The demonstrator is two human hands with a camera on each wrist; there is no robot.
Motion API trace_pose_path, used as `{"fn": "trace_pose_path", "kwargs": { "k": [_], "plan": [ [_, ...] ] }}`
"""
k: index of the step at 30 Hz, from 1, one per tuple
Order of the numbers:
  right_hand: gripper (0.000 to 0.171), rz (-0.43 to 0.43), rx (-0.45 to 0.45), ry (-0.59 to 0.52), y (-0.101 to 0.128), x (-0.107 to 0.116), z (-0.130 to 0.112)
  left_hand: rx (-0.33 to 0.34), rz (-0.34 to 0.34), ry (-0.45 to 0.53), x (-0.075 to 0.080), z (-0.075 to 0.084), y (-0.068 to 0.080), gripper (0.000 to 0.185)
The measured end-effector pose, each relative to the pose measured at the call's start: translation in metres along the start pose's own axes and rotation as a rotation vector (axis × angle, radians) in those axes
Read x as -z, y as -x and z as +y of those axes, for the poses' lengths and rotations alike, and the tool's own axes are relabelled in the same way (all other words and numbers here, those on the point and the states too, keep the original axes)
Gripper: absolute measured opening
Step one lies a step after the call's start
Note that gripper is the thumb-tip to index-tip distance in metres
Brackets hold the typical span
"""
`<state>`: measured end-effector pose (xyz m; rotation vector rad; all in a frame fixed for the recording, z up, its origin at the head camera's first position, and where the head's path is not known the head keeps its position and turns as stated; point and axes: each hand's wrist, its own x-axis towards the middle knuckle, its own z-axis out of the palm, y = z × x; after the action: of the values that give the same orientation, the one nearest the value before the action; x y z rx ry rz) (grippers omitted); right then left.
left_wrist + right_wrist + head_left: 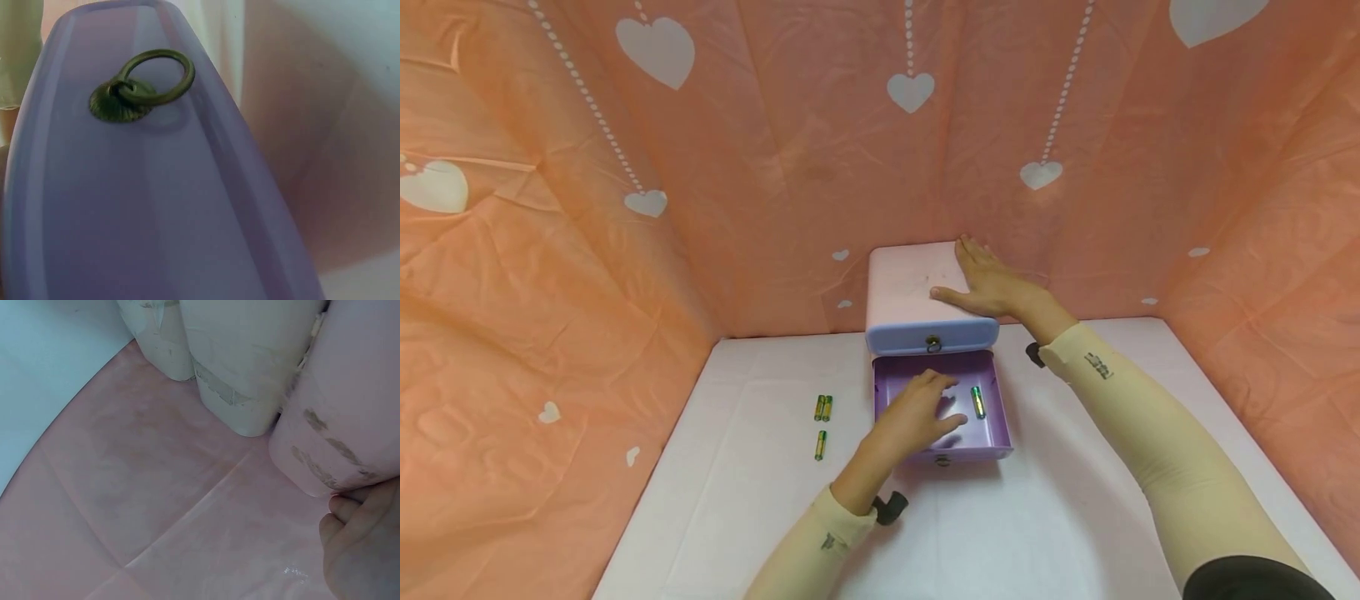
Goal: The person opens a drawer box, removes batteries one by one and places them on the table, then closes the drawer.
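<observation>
The right hand (992, 283) lies flat with straight fingers on the smooth pink top of the small rounded box (910, 287), which stands at the desk's (1075, 517) back edge against the creased peach cloth. The left hand (917, 417) reaches with loosely spread fingers, holding nothing, into the pulled-out glossy purple drawer (996, 433), beside a slim green battery (977, 402) lying on its floor. Above, the shut lilac drawer (156, 206) bears a brass ring pull (147, 84), and three more batteries (822, 421) lie on the white desk left of the box.

A white tabletop (1075, 517) is seen in the foreground; three green-and-gold batteries (822, 421) are laid on it at the left, two side by side, one nearer; an orange-pink backdrop (760, 167), printed with white hearts (911, 90), is hung behind.
</observation>
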<state>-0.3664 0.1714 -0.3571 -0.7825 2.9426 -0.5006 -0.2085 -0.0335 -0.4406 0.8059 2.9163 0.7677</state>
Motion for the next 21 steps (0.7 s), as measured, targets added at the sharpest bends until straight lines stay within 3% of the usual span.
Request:
{"fn": "trace_pose_path", "kwargs": {
  "k": [11,21],
  "plan": [
    [0.113,0.003,-0.005,0.046,-0.001,-0.001,0.000,0.037,-0.044,-0.100,-0.013,0.009,-0.015,0.063],
    [0.112,0.013,-0.001,0.057,0.000,0.000,-0.001,0.053,-0.049,-0.126,-0.017,0.012,-0.020,0.066]
  ]
}}
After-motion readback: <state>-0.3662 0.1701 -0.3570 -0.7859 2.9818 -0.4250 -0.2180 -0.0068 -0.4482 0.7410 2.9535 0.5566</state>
